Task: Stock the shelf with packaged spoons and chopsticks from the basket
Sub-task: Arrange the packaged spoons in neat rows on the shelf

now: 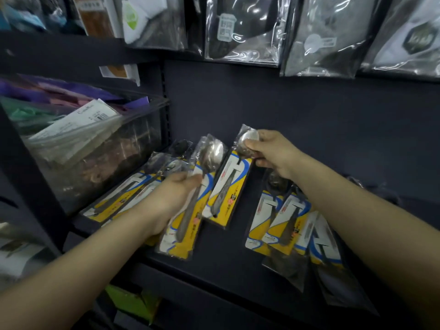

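Note:
Several packaged spoons with yellow, white and blue cards lie on the dark shelf (228,253). My right hand (269,151) pinches the bowl end of one spoon packet (231,186), which lies slanted at the shelf's middle. My left hand (176,194) grips the neck of a second spoon packet (190,222) just to its left. More spoon packets (123,198) lie fanned at the far left, partly under my left hand. Another overlapping group of packets (285,222) lies to the right, beneath my right forearm. The basket is out of view.
A dark wire bin (142,139) of wrapped goods stands on the shelf at the left. Clear bagged items (242,29) hang above along the back wall. A green box (133,303) sits on the level below. The shelf's front edge runs beneath my forearms.

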### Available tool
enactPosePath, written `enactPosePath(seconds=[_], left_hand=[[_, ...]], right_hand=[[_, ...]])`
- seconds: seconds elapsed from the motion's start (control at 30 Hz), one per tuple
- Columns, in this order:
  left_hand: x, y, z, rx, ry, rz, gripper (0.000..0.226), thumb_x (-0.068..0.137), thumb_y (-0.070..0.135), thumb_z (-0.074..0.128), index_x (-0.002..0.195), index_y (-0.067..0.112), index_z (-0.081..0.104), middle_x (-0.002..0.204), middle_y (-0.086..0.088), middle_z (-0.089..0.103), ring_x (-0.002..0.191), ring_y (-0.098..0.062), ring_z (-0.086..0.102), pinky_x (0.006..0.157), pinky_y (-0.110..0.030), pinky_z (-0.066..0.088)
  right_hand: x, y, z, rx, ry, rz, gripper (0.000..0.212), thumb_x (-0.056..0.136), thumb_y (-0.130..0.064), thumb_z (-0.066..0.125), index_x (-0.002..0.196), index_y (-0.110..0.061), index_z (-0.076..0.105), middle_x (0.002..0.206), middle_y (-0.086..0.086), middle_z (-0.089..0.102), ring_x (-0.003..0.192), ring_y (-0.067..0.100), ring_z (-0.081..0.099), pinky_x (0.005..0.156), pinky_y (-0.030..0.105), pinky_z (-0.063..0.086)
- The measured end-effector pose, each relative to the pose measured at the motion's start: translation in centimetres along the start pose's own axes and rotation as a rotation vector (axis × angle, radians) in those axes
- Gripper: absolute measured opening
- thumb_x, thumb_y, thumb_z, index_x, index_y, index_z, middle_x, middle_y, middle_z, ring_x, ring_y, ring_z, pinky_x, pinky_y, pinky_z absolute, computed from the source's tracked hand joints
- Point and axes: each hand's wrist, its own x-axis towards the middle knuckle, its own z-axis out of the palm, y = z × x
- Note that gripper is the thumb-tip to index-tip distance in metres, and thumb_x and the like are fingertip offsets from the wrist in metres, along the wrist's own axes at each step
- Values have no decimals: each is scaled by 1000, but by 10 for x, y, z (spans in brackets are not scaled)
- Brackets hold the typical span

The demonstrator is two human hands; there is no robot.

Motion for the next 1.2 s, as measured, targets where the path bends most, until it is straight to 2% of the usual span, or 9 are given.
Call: enactPosePath(seconds=[0.13,0.3,0.47,0.57,0.67,0.73,0.83,1.0,1.2], left_hand=[[-8,5,-30,-127,-4,-44,27,94,18,44,83,0,62,56,-11,68,46,-23,63,47,-25,53],[-11,2,-46,-129,34,-46,26,91,16,51,73,4,66,54,-4,69,46,-13,65,43,-16,49],[-11,-2,-50,-133,-1,-128,22,86,7,46,90,-7,63,70,-18,67,58,-29,64,51,-23,51],[-10,-3,-52,-120,-9,-164,20,84,3,46,89,-5,62,69,-20,66,50,-25,61,49,-24,51],[-9,-2,-47,-134,-35,-148,16,86,2,50,80,2,64,55,-9,69,43,-18,64,43,-22,52],[-9,-1,-42,-136,-76,-129,16,87,2,51,81,4,65,56,-7,70,45,-16,65,43,-22,53],[-9,2,-36,-109,-128,-80,13,87,4,54,85,7,67,62,-4,73,52,-15,68,49,-23,56],[-5,-4,-44,-85,-19,-56,14,86,13,56,85,6,68,82,-13,72,74,-26,67,73,-32,53],[-10,-8,-75,-195,-35,-124,36,80,8,48,111,-11,54,101,-37,59,77,-34,62,68,-34,53]], right_hand=[[22,13,8,-7,130,116,22,90,-7,55,70,-14,49,62,3,47,39,4,48,33,9,36],[52,20,29,-75,175,224,7,87,-6,59,84,-7,53,73,7,52,52,16,58,32,14,43],[67,29,39,-334,196,295,16,89,-5,55,74,-5,49,62,8,57,66,26,62,72,39,57],[45,13,39,-579,229,184,17,88,-14,57,75,-4,54,77,16,62,61,30,65,62,36,56],[20,-7,41,-1012,283,-23,28,92,-27,50,97,0,59,105,20,63,95,39,63,73,34,48],[7,-17,48,-892,148,-140,35,94,-35,46,98,-4,62,100,17,67,91,34,64,72,34,50],[-14,-28,64,-400,-73,-69,31,91,-37,53,85,-7,61,72,6,66,58,17,61,47,21,44],[-15,-15,63,-260,-9,30,21,88,-17,61,70,-16,49,61,1,55,39,1,50,38,13,35],[-8,13,52,-234,48,241,13,89,-7,58,80,-10,51,63,4,49,47,10,47,35,11,43]])
